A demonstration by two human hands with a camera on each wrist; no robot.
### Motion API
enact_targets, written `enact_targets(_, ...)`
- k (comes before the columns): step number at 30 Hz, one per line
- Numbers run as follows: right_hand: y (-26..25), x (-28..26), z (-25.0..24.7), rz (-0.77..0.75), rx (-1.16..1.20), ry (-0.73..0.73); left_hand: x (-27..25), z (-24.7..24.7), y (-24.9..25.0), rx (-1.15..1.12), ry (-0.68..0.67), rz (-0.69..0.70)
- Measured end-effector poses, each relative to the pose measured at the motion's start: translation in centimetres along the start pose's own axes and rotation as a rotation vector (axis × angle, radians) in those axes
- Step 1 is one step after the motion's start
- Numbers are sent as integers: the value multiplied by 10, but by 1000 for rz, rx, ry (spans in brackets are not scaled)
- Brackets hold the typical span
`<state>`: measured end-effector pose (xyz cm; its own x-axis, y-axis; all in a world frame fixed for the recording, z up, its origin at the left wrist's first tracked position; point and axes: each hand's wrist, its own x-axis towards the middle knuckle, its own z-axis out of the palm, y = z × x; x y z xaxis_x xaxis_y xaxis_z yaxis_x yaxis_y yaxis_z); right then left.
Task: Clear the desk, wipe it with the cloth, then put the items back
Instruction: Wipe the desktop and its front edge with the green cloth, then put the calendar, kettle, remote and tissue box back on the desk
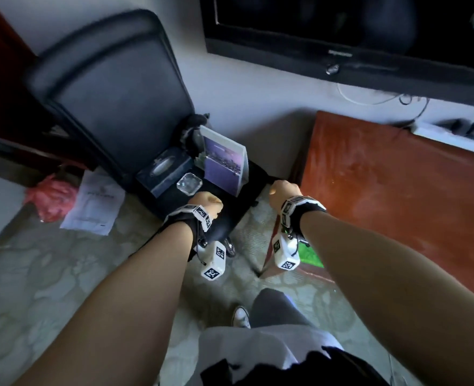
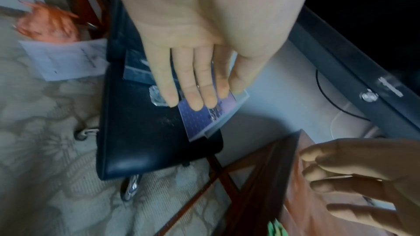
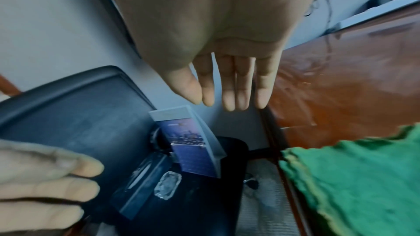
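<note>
On the black chair seat (image 1: 221, 227) stand a dark tissue box (image 1: 164, 171), a glass ashtray (image 1: 189, 183) and a clear sign holder (image 1: 224, 162) with a purple card. My left hand (image 2: 200, 100) hovers over the ashtray (image 2: 156, 97) and the sign holder (image 2: 204, 119), fingers straight, holding nothing. My right hand (image 3: 229, 96) hangs just above the sign holder's (image 3: 193, 141) top edge, fingers straight and empty. The red-brown desk (image 1: 397, 185) stands to the right. A green cloth (image 3: 363, 177) lies on its near left corner.
A wall-mounted TV (image 1: 341, 29) hangs above the desk, and a white power strip (image 1: 453, 132) lies at the desk's back edge. A paper sheet (image 1: 93, 201) and a red plastic bag (image 1: 50, 196) lie on the floor left of the chair.
</note>
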<state>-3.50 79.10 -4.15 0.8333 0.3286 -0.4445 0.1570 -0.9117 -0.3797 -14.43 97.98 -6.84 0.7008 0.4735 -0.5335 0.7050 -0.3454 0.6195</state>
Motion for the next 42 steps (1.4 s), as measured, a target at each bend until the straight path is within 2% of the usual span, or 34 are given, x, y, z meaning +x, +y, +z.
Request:
enact_targets(6, -69, 9, 30, -117, -65, -63, -13, -62, -48, -44, 135, -81)
enact_targets(11, -93, 21, 47, -117, -145, -82, -10, -81, -67, -214, 141, -157)
enact_targets(15, -112, 42, 56, -138, -183, -111, 8, -95, -73, -187, 129, -172)
enact_targets(18, -132, 73, 59, -104, -142, -143, 44, -113, -74, -65, 122, -157)
enact_targets(22, -155, 117, 67, -48, -47, -169, 93, -133, -78, -45, 130, -204)
enact_targets(28, -185, 164, 86, -12, -74, -230, 156, -165, -77, 47, -3, -224)
enact_targets(32, -194, 177, 81, -21, -129, -194, 186, -171, -77, 101, -24, -183)
enact_targets(38, -199, 213, 50, 36, -159, 104, 215, -179, -61, 192, -27, -115)
enact_targets(42, -191, 242, 54, 40, -224, 257, 251, -161, -64, 271, -40, -63)
